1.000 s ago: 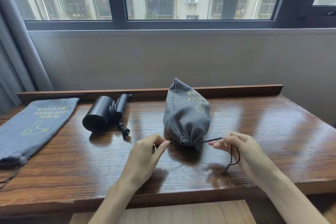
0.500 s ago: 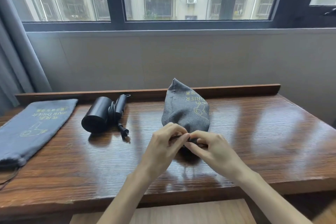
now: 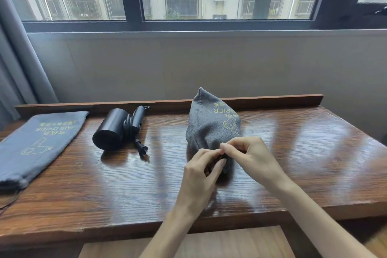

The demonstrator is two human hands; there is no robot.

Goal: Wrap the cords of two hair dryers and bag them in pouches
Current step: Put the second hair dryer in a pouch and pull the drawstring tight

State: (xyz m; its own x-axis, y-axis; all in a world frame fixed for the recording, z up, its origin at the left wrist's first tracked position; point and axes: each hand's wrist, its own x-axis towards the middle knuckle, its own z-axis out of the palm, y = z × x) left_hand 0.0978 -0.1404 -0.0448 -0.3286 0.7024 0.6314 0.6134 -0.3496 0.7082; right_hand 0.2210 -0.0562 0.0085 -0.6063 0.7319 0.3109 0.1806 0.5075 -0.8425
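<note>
My left hand [image 3: 201, 170] and right hand [image 3: 249, 156], a second ago stretching the drawstring apart, now pinch together at the filled pouch [image 3: 211, 125] mouth on the worktop [image 3: 303, 165], probably knotting it.

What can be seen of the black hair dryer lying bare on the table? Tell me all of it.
The black hair dryer lies on its side on the wooden table, between the flat grey pouch and the filled one. Matte, plastic-looking; its round barrel end faces the camera, the folded handle behind. The cord is coiled round it, the plug resting on the wood. No hand touches it.
</note>
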